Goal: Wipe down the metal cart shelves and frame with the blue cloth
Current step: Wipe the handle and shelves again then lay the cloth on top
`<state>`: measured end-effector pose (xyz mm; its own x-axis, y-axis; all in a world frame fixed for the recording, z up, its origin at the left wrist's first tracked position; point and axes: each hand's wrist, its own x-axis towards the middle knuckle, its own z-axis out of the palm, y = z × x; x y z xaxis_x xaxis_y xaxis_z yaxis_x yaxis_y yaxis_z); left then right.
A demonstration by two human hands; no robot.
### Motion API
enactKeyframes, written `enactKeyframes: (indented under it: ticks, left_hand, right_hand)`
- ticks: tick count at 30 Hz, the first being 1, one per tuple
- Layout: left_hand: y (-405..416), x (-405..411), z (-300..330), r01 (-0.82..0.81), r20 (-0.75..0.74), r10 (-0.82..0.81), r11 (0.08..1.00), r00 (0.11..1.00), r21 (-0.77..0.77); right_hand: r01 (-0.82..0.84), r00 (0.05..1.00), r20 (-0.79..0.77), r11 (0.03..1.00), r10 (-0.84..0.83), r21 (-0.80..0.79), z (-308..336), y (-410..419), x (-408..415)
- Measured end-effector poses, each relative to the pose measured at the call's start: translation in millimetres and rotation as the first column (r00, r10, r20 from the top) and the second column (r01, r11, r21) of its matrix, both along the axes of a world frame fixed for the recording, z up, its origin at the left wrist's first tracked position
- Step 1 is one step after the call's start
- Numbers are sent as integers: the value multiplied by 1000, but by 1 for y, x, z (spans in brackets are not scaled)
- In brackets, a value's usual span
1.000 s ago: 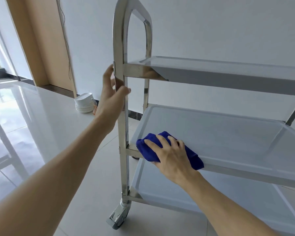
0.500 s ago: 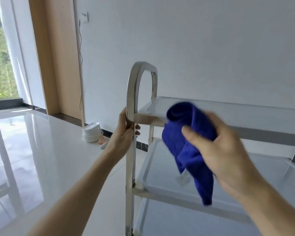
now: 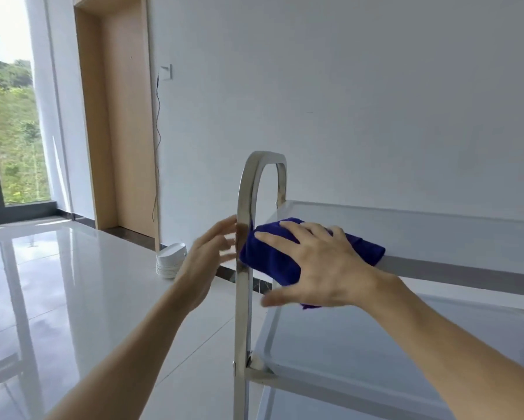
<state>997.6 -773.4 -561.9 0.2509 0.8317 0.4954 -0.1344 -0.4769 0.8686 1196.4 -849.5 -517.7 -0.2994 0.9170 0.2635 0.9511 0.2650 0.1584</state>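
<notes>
My right hand (image 3: 324,265) presses the blue cloth (image 3: 273,259) flat, fingers spread, at the top shelf (image 3: 436,225) left corner; shelf runs rightward.

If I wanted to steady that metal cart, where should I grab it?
Probably the near upright of the arched handle, gripped from the left side, where the left hand hovers. It is a narrow vertical bar, bare there, while the blue cloth covers the shelf corner.

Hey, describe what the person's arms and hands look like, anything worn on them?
Both forearms are bare to the frame's edge, with no sleeves showing. The left hand and right hand wear no gloves, and no rings, watch or bracelets are visible.
</notes>
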Motion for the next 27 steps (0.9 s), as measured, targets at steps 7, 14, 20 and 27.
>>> enactKeyframes:
  ticks: [7,14,20,27]
  left_hand:
    - [14,26,91,-146,22,146,989,989,-12]
    - [26,42,100,-347,-252,378,924,891,159]
    - [34,46,91,-361,-262,416,903,871,232]
    - [35,47,91,-283,-272,326,941,905,186]
  right_hand:
    - [122,957,-285,969,-57,216,-8,13,-10]
    - [212,977,-57,939,-204,271,-15,38,-34]
    - [88,996,-5,934,-92,346,-14,31,-12]
    - [50,998,-2,765,-63,643,-32,-12,101]
